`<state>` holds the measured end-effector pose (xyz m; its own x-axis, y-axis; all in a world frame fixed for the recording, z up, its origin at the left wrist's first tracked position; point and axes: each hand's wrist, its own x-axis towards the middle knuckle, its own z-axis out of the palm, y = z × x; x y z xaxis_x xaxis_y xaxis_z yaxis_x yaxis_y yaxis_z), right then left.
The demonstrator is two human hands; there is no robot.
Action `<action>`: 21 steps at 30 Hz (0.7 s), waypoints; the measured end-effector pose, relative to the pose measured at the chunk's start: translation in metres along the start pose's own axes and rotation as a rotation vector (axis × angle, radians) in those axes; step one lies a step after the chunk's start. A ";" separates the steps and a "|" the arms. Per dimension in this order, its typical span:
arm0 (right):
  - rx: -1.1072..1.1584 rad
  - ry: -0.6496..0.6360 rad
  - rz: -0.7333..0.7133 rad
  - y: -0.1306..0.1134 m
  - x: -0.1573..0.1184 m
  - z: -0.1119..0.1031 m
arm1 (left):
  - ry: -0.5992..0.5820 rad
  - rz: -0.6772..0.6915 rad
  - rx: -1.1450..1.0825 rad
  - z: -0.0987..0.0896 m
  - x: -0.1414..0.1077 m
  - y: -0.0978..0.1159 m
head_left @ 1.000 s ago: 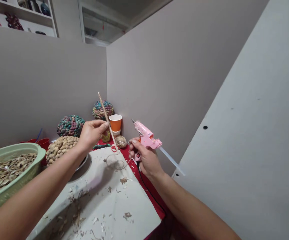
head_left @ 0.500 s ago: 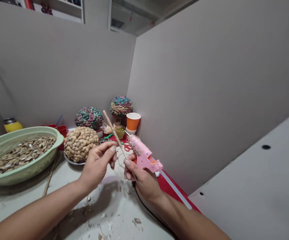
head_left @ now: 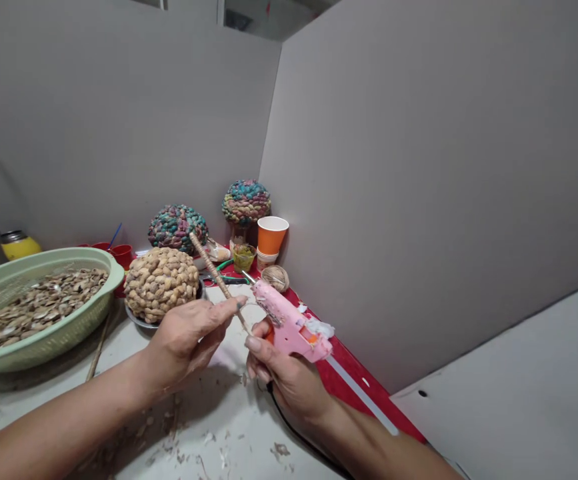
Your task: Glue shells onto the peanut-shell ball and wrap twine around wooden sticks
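A pink glue gun (head_left: 289,327) with a long clear glue stick (head_left: 363,393) out of its back is held in my right hand (head_left: 289,373). The thumb and forefinger of that hand also pinch the lower end of a thin rod wrapped in tan cord (head_left: 211,267). The rod slants up to the left. My left hand (head_left: 193,337) touches the rod's lower part with extended fingers; its lower fingers are partly hidden. Just beyond the left hand, a ball covered in tan nutshells (head_left: 161,283) sits in a metal bowl (head_left: 141,323).
A green basin (head_left: 69,333) of flat shells stands at the left. Behind are two colourful shell-covered balls (head_left: 177,228) (head_left: 246,201), an orange cup (head_left: 271,235), a twine ball (head_left: 275,279) and a yellow jar (head_left: 21,247). Grey partitions (head_left: 393,167) enclose the back and right. Scraps litter the table.
The left hand's fingers have straightened along the rod, where they were curled before. The rod has shifted slightly left and down. The view has tilted downward, and the twine ball now shows.
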<state>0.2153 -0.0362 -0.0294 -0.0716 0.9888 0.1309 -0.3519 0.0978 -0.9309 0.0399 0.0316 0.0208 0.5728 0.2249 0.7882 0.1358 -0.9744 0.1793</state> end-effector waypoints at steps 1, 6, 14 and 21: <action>-0.005 -0.006 0.008 0.000 0.000 -0.001 | -0.022 0.015 0.030 -0.002 0.001 -0.001; -0.016 -0.008 0.053 -0.002 0.000 -0.004 | -0.131 0.052 0.147 -0.015 0.008 0.004; 0.149 -0.044 0.098 -0.013 0.000 0.003 | -0.200 0.105 0.247 -0.025 0.012 0.010; 0.264 -0.116 0.199 -0.031 0.000 -0.001 | -0.204 0.178 0.374 -0.021 0.006 0.005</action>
<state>0.2268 -0.0389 -0.0005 -0.2631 0.9647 0.0080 -0.5484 -0.1427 -0.8240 0.0267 0.0275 0.0388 0.7561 0.0868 0.6486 0.2819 -0.9377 -0.2031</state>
